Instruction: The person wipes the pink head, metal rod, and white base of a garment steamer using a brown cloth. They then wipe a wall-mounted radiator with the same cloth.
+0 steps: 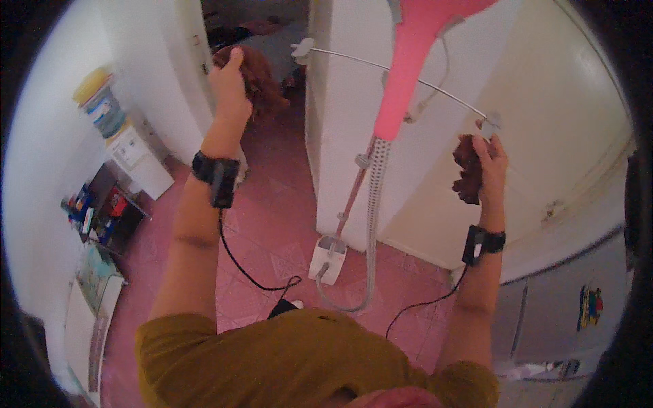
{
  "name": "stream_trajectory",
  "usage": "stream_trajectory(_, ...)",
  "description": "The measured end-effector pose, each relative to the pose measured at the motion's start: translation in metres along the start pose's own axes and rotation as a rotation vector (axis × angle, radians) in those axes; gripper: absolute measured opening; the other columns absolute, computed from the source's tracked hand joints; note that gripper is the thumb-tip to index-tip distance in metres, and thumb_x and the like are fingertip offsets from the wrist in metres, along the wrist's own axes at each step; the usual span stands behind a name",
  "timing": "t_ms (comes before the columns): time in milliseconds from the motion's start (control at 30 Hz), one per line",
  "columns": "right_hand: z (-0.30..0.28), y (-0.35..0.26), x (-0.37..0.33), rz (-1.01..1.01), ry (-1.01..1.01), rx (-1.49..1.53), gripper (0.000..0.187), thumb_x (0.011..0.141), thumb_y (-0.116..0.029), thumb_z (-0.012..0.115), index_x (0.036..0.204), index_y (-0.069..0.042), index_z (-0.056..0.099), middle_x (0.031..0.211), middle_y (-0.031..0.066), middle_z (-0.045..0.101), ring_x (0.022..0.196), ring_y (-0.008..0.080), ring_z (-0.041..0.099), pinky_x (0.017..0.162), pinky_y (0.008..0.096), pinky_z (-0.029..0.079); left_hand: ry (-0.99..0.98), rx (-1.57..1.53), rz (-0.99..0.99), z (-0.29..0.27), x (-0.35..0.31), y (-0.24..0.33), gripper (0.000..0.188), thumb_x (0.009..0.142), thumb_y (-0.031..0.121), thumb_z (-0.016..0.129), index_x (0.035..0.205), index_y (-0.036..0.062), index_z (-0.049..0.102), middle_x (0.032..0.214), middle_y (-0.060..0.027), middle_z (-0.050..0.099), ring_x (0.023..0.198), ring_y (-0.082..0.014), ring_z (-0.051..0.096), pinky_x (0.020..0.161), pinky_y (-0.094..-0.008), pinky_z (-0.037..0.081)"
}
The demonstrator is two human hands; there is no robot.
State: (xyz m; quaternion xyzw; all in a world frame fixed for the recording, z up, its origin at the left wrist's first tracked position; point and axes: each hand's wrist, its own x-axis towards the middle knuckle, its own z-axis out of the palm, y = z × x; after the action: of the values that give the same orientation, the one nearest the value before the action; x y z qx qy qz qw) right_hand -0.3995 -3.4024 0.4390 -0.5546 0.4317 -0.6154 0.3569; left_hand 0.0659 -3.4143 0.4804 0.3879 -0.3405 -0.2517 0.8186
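At the upper left my left hand (230, 92) is closed on a bunched reddish-brown cloth (264, 80), thumb on top. The cloth hangs off to the right of the hand. On the right my right hand (492, 158) pinches a dark brown ruffled cloth (467, 173), which droops beside the fingers. Between the hands stands a garment steamer with a white base (327, 260), a pole and a ribbed grey hose (377, 204). A pink panel (401, 88) rises along its upper part. A thin metal rod (428, 85) with white clips at its ends crosses behind the panel; the right hand is just below one clip.
A water dispenser (139, 160) with a bottle stands by the left wall, near a dark shelf (112, 207) of small items. A doorway opens beyond my left hand. To the right are a cream door (558, 136) and a grey cabinet (551, 319). Cables hang from both wrist straps.
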Motion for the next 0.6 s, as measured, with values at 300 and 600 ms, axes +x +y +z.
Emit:
stream_trajectory(300, 0.03, -0.004, -0.055, 0.302, -0.365, 0.858, 0.034, 0.093, -0.019, 0.06, 0.12, 0.001, 0.058, 0.112, 0.0133, 0.063, 0.103, 0.0216, 0.06, 0.09, 0.0348, 0.049, -0.499, -0.53, -0.159, 0.066, -0.048, 0.025, 0.035, 0.101, 0.037, 0.049, 0.122, 0.0101, 0.057, 0.112, -0.0056, 0.064, 0.101, -0.0223, 0.063, 0.082, -0.0378, 0.052)
stream_trajectory(600, 0.19, -0.098, -0.037, -0.658, 0.464, 0.038, 0.037, 0.098, -0.022, 0.053, 0.126, 0.002, 0.054, 0.105, 0.011, 0.064, 0.093, 0.0182, 0.061, 0.085, 0.0306, 0.047, -0.592, -0.14, 0.211, 0.137, -0.151, 0.017, 0.048, 0.103, 0.043, 0.043, 0.13, 0.0043, 0.051, 0.117, -0.0068, 0.06, 0.104, -0.0204, 0.058, 0.093, -0.0346, 0.047)
